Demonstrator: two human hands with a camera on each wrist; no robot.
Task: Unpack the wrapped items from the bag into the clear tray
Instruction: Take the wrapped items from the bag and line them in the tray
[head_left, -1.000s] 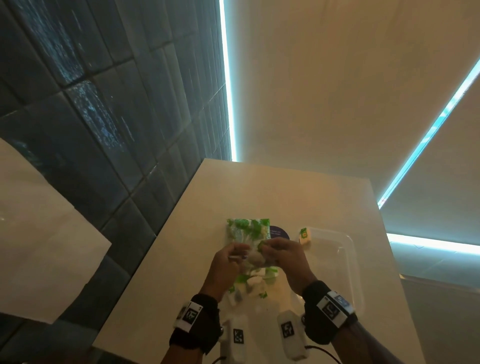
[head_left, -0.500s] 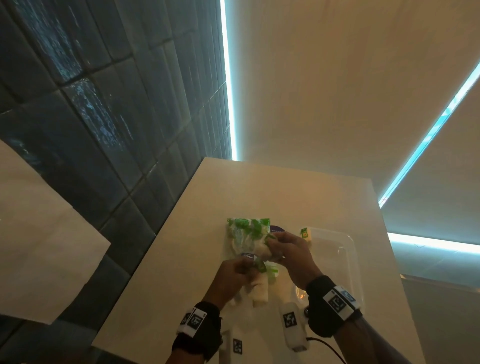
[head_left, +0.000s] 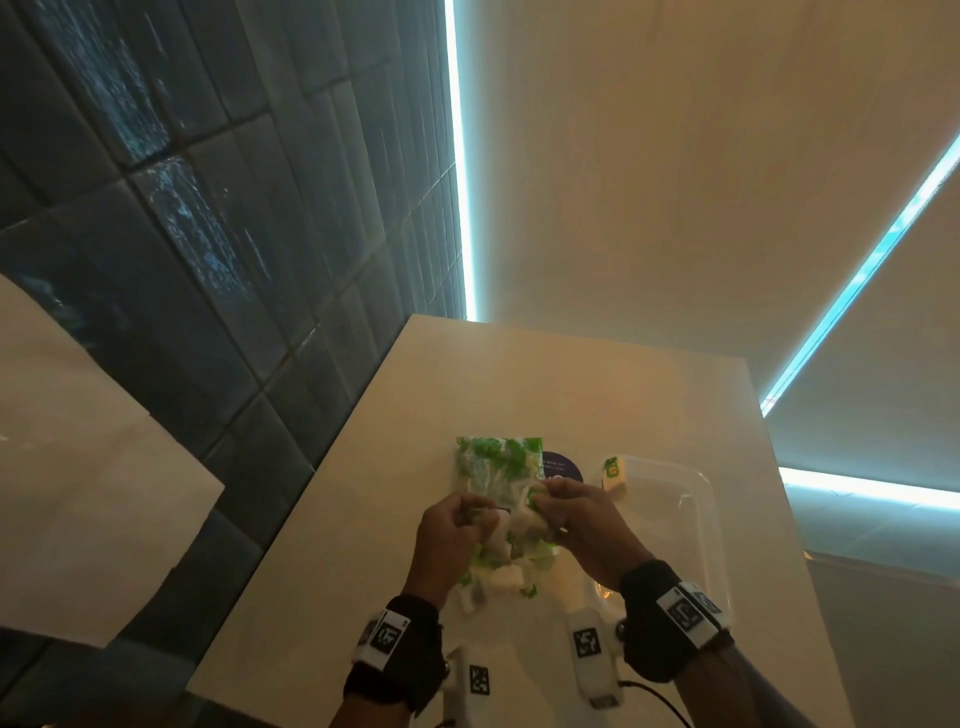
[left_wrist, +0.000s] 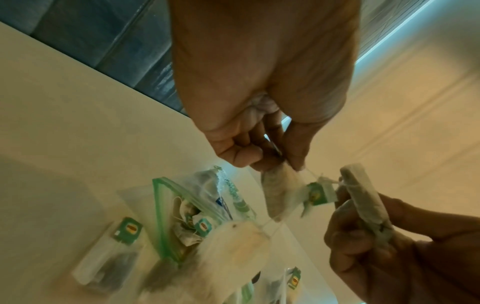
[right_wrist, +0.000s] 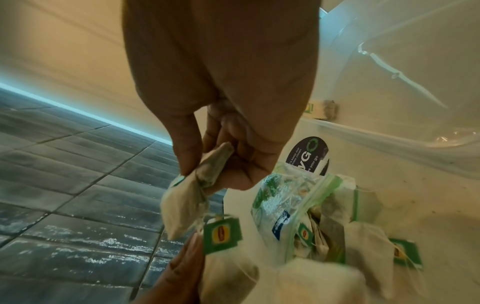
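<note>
Both hands work above a green-edged zip bag (head_left: 498, 467) that lies open near the middle of the pale table (head_left: 363, 519), more tea bags spilled at its mouth toward the table's near edge. The left hand (left_wrist: 262, 115) pinches one tea bag (left_wrist: 279, 191) by its top between thumb and fingertips; the right hand (right_wrist: 221, 107) pinches a second tea bag (right_wrist: 192, 197) the same way. A green paper tag (left_wrist: 318, 193) and its thread hang between the two, and the strings appear tangled.

The step in hand looks like freeing one bag from the other. It is best done by drawing the hands apart slowly, letting the thread slide rather than snap, and gripping the paper tops, not the thin filled pouches, which could tear.

The clear tray (head_left: 696, 499) waits at the table's right edge, one tea bag (head_left: 613, 473) already at its far-left corner. A dark round sticker (head_left: 563, 465) sits between bag and tray. Dark tiles cover the floor beside the table, lit by strips of cold blue light.
</note>
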